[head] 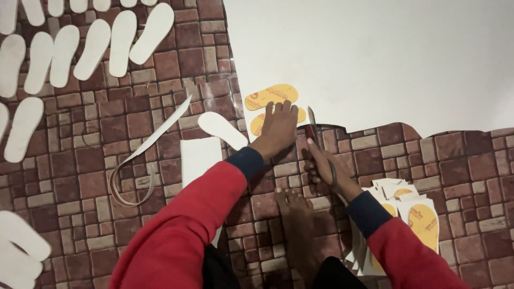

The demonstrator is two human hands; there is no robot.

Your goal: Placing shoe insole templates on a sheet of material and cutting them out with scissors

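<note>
Scissors (313, 126) sit gripped in the right hand (324, 166), blades at the near edge of the big white sheet (375, 59). Left hand (278, 128) lies flat, fingers spread, pinning 2 yellow insole prints (270, 97) so they don't slide; cut white soles (96, 45) lie far left.

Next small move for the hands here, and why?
Probably run the scissors further along the white sheet's edge around the yellow insoles. The left hand presses flat on the lower insole, and the right hand holds the blades pointing up beside it.
</note>
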